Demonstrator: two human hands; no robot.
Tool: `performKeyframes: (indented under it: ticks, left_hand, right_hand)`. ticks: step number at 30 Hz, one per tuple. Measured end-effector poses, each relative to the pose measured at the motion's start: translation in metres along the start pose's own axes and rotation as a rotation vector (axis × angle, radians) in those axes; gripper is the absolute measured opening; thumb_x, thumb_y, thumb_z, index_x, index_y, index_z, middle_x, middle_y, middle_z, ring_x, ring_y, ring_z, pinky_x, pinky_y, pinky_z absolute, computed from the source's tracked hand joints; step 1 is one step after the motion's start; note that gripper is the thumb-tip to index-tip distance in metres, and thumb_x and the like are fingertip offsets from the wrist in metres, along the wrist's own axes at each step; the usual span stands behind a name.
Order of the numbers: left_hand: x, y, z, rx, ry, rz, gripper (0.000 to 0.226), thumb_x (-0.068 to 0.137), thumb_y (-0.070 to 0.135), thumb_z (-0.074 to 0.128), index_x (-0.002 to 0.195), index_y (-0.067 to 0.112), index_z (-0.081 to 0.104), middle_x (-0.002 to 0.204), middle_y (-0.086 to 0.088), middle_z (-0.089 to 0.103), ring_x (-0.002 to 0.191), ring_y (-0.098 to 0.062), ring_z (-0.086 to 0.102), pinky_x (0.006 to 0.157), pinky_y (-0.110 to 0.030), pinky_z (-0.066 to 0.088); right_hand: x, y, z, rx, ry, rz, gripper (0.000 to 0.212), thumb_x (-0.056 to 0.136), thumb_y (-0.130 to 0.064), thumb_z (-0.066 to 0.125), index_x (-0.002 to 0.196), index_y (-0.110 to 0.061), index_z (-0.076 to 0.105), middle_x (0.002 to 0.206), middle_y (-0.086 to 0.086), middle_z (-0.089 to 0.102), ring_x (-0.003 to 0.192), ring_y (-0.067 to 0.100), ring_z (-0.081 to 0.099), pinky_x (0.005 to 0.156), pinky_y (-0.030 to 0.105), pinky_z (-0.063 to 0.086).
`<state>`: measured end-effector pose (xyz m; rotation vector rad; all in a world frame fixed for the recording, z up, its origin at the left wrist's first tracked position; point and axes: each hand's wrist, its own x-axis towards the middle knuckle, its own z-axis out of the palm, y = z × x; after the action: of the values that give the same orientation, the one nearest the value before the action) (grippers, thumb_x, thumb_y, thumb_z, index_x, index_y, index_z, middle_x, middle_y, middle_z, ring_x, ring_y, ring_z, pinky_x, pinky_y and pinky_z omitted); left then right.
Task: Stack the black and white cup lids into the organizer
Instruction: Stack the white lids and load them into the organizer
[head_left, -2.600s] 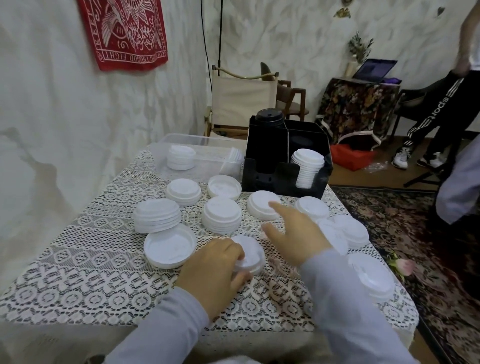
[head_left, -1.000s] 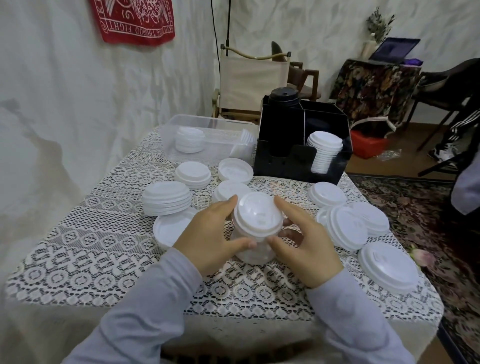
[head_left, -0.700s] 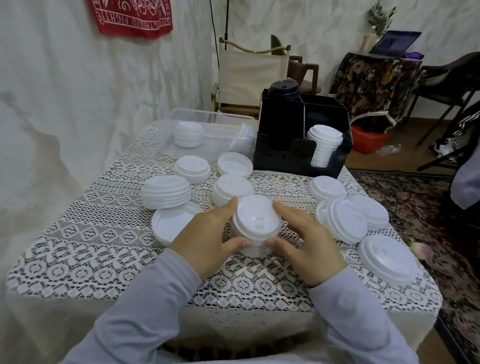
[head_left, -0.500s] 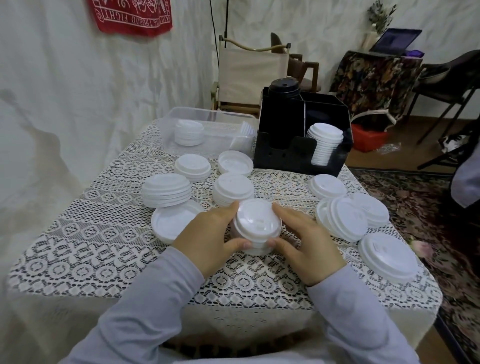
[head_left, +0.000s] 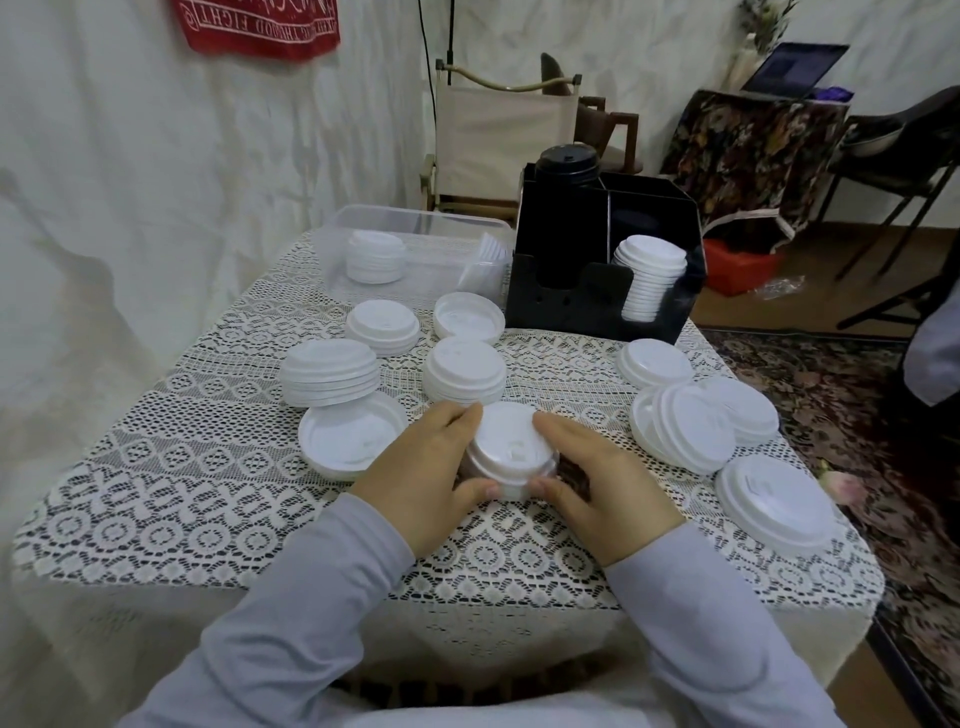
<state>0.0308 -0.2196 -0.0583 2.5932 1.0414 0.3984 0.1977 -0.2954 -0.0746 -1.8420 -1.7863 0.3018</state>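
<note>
Right, the table (head_left: 208, 467) is all lace cloth, and the black organizer (head_left: 566, 312) sits at its far edge, so everything reads off that. Just left of the organizer is a clear bin (head_left: 441, 260) with one white stack inside. Inside the organizer, black lids (head_left: 567, 156) tower out of the left slot, and white lids (head_left: 649, 275) lean in the front-right one.

Both hands are well in front of the organizer, on the near side of the table. The left hand (head_left: 423, 483) and the right hand (head_left: 608, 493) are curled around a short stack of white lids (head_left: 511, 441), thumbs on the near side and fingers round the far side, gripping it from both flanks. The stack looks to sit on the cloth.

Front-left of the organizer lie a tall stack (head_left: 330, 371), two lower stacks (head_left: 465, 369) and two upturned lids (head_left: 350, 434). Front-right of it a flat lid (head_left: 654, 361) lies closest, a leaning bunch (head_left: 691, 426) comes next, and a wide pile (head_left: 774, 496) sits farthest from the organizer.
</note>
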Motion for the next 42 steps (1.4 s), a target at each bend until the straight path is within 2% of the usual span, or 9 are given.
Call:
performKeyframes:
  ticks: [14, 18, 21, 23, 26, 31, 36, 39, 42]
  left_hand:
    - [-0.003, 0.008, -0.001, 0.068, -0.010, -0.023, 0.069, 0.092, 0.037, 0.053, 0.149, 0.019, 0.019, 0.154, 0.004, 0.024, 0.139, -0.012, 0.025, 0.110, -0.022, 0.019]
    - [-0.011, 0.004, -0.014, 0.077, 0.116, 0.017, 0.067, 0.091, 0.033, 0.056, 0.148, 0.023, 0.023, 0.152, 0.007, 0.029, 0.138, -0.009, 0.025, 0.108, -0.016, 0.015]
    - [-0.013, -0.009, -0.030, 0.150, 0.264, -0.067, 0.047, 0.089, 0.024, 0.059, 0.134, 0.019, 0.047, 0.133, 0.002, 0.050, 0.124, -0.014, 0.042, 0.102, -0.020, 0.027]
    - [-0.015, -0.018, -0.036, 0.242, 0.212, -0.185, 0.035, 0.089, 0.031, 0.059, 0.122, 0.020, 0.055, 0.119, 0.002, 0.055, 0.109, -0.015, 0.048, 0.092, -0.024, 0.036]
    - [-0.017, -0.023, -0.034, 0.290, 0.121, -0.251, 0.027, 0.089, 0.038, 0.058, 0.105, 0.017, 0.062, 0.103, 0.002, 0.054, 0.088, -0.014, 0.049, 0.078, -0.022, 0.038]
    - [-0.018, -0.017, -0.033, 0.293, 0.207, -0.210, 0.016, 0.090, 0.031, 0.054, 0.087, 0.018, 0.062, 0.093, 0.003, 0.060, 0.083, -0.015, 0.055, 0.072, -0.024, 0.043]
    - [-0.019, -0.010, -0.035, -0.070, 0.541, -0.163, 0.009, 0.086, 0.021, 0.064, 0.077, 0.017, 0.064, 0.067, 0.009, 0.058, 0.062, -0.006, 0.053, 0.054, -0.015, 0.038]
    - [-0.016, -0.002, -0.033, -0.479, 0.651, -0.147, 0.011, 0.084, 0.014, 0.067, 0.077, 0.022, 0.064, 0.070, 0.010, 0.062, 0.061, -0.004, 0.057, 0.060, -0.014, 0.048]
    - [-0.012, 0.010, -0.033, -0.952, 0.577, -0.120, 0.004, 0.081, 0.018, 0.063, 0.084, 0.019, 0.065, 0.076, 0.002, 0.069, 0.072, -0.008, 0.063, 0.068, -0.021, 0.054]
  right_hand:
    - [0.002, -0.006, -0.003, -0.073, -0.022, 0.012, 0.058, 0.091, -0.024, 0.060, 0.144, -0.021, 0.036, 0.150, -0.008, 0.035, 0.136, 0.011, 0.033, 0.108, 0.014, 0.017]
    - [-0.001, -0.003, -0.002, -0.011, -0.001, 0.014, 0.062, 0.089, -0.028, 0.063, 0.144, -0.023, 0.036, 0.149, -0.008, 0.036, 0.137, 0.007, 0.031, 0.107, 0.010, 0.013]
    - [-0.002, -0.004, -0.002, 0.037, 0.024, 0.017, 0.071, 0.086, -0.036, 0.065, 0.146, -0.024, 0.031, 0.150, -0.009, 0.033, 0.133, -0.001, 0.026, 0.108, 0.012, 0.013]
    - [-0.002, -0.005, -0.004, 0.031, 0.052, 0.021, 0.074, 0.085, -0.041, 0.064, 0.147, -0.026, 0.026, 0.151, -0.009, 0.030, 0.130, -0.005, 0.021, 0.108, 0.013, 0.011]
    - [-0.002, -0.008, -0.007, 0.036, 0.110, 0.011, 0.071, 0.085, -0.046, 0.058, 0.146, -0.027, 0.028, 0.151, -0.008, 0.031, 0.134, -0.001, 0.022, 0.108, 0.016, 0.012]
    - [-0.003, -0.012, -0.007, 0.073, 0.156, -0.019, 0.066, 0.081, -0.051, 0.049, 0.142, -0.026, 0.037, 0.142, -0.013, 0.037, 0.126, -0.005, 0.024, 0.107, 0.016, 0.015]
    - [-0.002, -0.009, -0.005, 0.110, 0.209, -0.036, 0.051, 0.089, -0.041, 0.057, 0.137, -0.030, 0.041, 0.129, -0.020, 0.038, 0.125, -0.006, 0.028, 0.100, 0.001, 0.012]
    - [0.001, -0.010, -0.002, 0.145, 0.249, -0.081, 0.051, 0.085, -0.046, 0.055, 0.132, -0.037, 0.037, 0.131, -0.021, 0.040, 0.126, -0.004, 0.033, 0.106, 0.012, 0.021]
    - [0.005, -0.017, -0.001, 0.238, 0.254, -0.147, 0.057, 0.080, -0.053, 0.053, 0.133, -0.045, 0.032, 0.136, -0.022, 0.040, 0.129, -0.001, 0.038, 0.106, 0.019, 0.029]
